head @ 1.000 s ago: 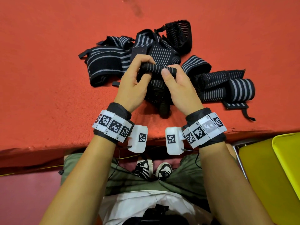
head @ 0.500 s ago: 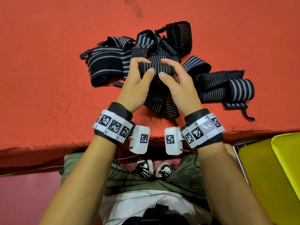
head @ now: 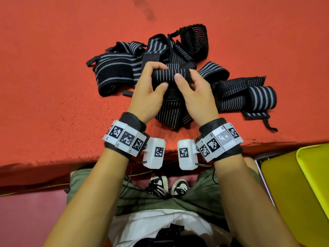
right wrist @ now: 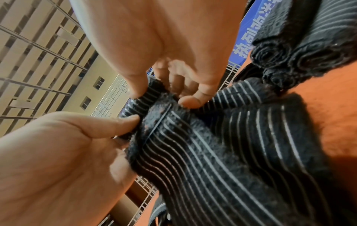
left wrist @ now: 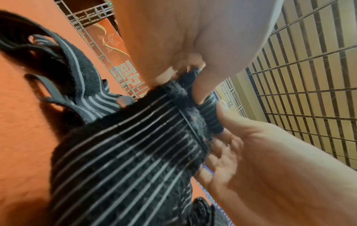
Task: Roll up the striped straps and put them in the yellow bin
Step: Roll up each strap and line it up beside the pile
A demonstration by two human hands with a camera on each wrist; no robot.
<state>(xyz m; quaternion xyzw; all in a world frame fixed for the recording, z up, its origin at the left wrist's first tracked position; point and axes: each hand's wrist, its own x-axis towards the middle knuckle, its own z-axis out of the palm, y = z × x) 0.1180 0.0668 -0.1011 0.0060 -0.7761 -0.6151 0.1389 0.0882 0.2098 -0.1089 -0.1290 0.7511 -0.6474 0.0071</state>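
Both hands hold one black strap with thin grey stripes [head: 170,75] just above the red table, part rolled into a short horizontal roll. My left hand [head: 158,75] grips the roll's left end, thumb in front and fingers curled over the top. My right hand [head: 185,73] pinches the right end, thumb on the front. The unrolled tail [head: 169,114] hangs down between my wrists onto the table. In the wrist views the strap [left wrist: 135,152] [right wrist: 212,152] runs from the camera up to the left hand [left wrist: 216,126] and right hand [right wrist: 129,131]. The yellow bin [head: 293,193] stands below the table at the lower right.
A heap of loose striped straps [head: 115,75] lies on the red table [head: 53,86] behind and left of my hands. A wide-striped rolled strap [head: 261,97] lies to the right, with further rolled ends [right wrist: 289,53] close by. The table's front edge runs just below my wrists.
The hands have turned the roll and it has grown thicker. The thumbs have come closer together on its front, and the striped tail now lies flatter between the wrists.
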